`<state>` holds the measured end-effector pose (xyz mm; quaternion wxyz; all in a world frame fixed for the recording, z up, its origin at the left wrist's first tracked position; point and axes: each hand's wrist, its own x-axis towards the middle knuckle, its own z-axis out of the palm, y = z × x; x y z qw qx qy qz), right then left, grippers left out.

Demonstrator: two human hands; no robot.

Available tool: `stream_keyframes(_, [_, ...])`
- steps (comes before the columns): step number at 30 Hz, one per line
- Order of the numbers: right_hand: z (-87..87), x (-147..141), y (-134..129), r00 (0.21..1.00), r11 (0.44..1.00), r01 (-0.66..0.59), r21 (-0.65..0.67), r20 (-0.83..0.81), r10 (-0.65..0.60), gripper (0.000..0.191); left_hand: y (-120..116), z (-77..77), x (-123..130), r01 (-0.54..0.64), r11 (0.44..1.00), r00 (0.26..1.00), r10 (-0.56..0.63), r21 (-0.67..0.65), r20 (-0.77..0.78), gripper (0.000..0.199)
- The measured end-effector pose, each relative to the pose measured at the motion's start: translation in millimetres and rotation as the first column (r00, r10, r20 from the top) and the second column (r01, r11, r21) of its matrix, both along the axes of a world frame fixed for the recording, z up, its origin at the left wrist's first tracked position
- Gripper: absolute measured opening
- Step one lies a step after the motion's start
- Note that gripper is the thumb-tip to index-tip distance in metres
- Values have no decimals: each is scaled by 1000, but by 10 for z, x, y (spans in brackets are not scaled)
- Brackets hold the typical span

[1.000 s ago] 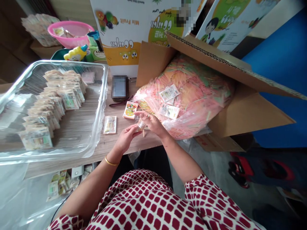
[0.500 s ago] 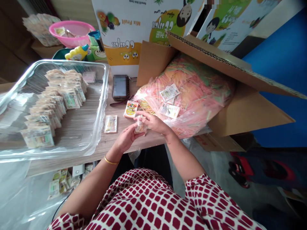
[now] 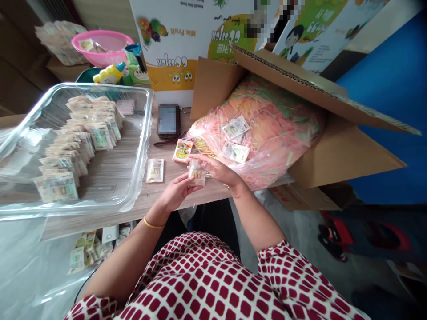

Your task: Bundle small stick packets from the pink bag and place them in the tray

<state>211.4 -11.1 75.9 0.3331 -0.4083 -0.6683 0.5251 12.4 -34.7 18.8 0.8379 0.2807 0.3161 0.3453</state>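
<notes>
A small packing workroom is shown, not a domestic kitchen or a shop floor. This is indicated by printed "Mix Fruit" display boards (image 3: 187, 44) propped behind a wood-grain surface (image 3: 147, 200), and by an opened cardboard carton (image 3: 343, 155) holding a large plastic bag of coloured sticks (image 3: 267, 124). Rows of sealed packets (image 3: 100, 138) are laid out in a glass tray (image 3: 100, 87). Plastic sheeting (image 3: 33, 266) is spread below the surface, and a pink basin (image 3: 103, 33) is placed beyond the tray. Small-scale packing work is suggested by the quantity of identical stock.
</notes>
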Motion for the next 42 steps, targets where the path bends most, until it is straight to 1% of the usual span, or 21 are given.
stream_keyframes(2, [5,13,-13,999,999,38,-4,28,-38,45,-26,35,-21,26,1000,999,-25,-7,33,32])
stream_keyframes(4, [-16,25,-41,968,972,233,11,96,-233,48,-40,53,-62,11,1000,999,-10,0,42,33])
stream_keyframes(6, [-66,6,-106,865,909,411,75,283,-414,43,-37,43,-125,-66,998,997,65,16,34,29])
stream_keyframes(7, [-100,-24,-153,794,896,431,106,427,-432,37,-29,30,-162,-117,993,993,116,26,29,25])
stream_keyframes(9, [-187,-131,-262,621,926,364,103,714,-324,27,-10,-5,-229,-203,978,979,201,50,29,19])
stream_keyframes(11, [-291,-270,-350,461,948,313,51,865,-198,27,-1,-33,-272,-240,968,971,238,68,35,19])
stream_keyframes(12, [-343,-332,-375,414,950,309,32,895,-165,31,-4,-41,-280,-243,967,970,241,76,35,20])
stream_keyframes(14, [-420,-402,-384,387,946,322,32,907,-163,33,-26,-48,-277,-227,970,974,226,92,16,24])
stream_keyframes(16, [-433,-383,-356,443,939,341,49,872,-207,25,-60,-53,-263,-209,971,977,212,115,-13,29])
stream_keyframes(18, [-364,-298,-318,588,931,352,97,751,-300,16,-95,-70,-254,-202,970,977,209,137,-37,33])
stream_keyframes(20, [-232,-207,-283,759,904,387,184,493,-425,15,-121,-93,-253,-198,968,977,208,153,-56,36])
stream_keyframes(21, [-157,-176,-268,819,884,417,212,333,-466,18,-130,-103,-252,-193,968,976,205,160,-65,37])
stream_keyframes(23, [-27,-160,-244,867,857,478,191,55,-495,22,-143,-108,-245,-172,969,979,189,174,-81,38])
stream_keyframes(26, [42,-223,-217,859,856,509,94,-118,-498,27,-155,-77,-221,-135,972,984,154,192,-90,39])
stream_keyframes(29, [-19,-301,-204,845,846,526,90,-165,-508,24,-155,-43,-210,-113,971,986,135,209,-94,38])
stream_keyframes(31, [-69,-323,-202,867,868,490,83,-151,-475,22,-149,-40,-216,-110,968,986,134,225,-96,38])
stream_keyframes(33, [-90,-320,-206,901,893,433,123,-62,-428,27,-140,-46,-224,-113,965,985,139,236,-99,39])
stream_keyframes(35, [-81,-304,-215,917,898,377,226,46,-396,35,-132,-49,-222,-111,965,986,137,240,-94,39])
stream_keyframes(37, [-55,-286,-226,935,910,309,277,86,-344,39,-128,-41,-208,-100,970,990,119,224,-76,39])
stream_keyframes(40, [-3,-255,-234,975,959,203,197,51,-217,51,-130,-15,-182,-95,982,995,100,164,-24,37])
stream_keyframes(42, [29,-225,-226,992,985,99,141,59,-108,52,-133,1,-176,-108,986,994,108,124,8,32])
